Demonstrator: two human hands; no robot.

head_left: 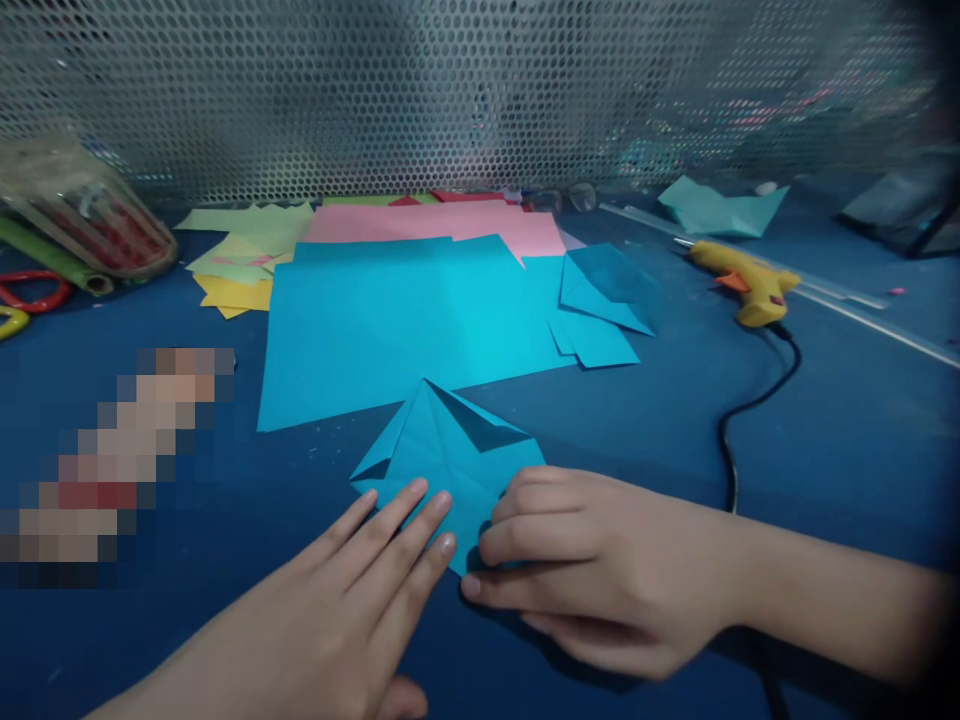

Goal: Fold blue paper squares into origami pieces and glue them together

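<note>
A folded sheet of blue paper (442, 440) lies on the table in front of me, its peak pointing away and its side flaps slightly raised. My left hand (375, 590) rests with outstretched fingers on the paper's lower left part, holding nothing. At the lower right edge, my right hand (592, 570) is closed, with curled fingers and the index fingertip at the bottom corner; the thumb is mostly hidden beneath. Just beyond are large blue sheets (390, 320) and smaller folded blue pieces (600, 300).
A yellow glue gun (750, 285) with a black cord (727, 430) lies right, beside clear sticks (900, 330). Behind are pink paper (442, 222), green and yellow pieces (255, 245) and a perforated panel (450, 100). A plastic jar (97, 210) and scissor handles (37, 290) lie left, near a pixelated patch.
</note>
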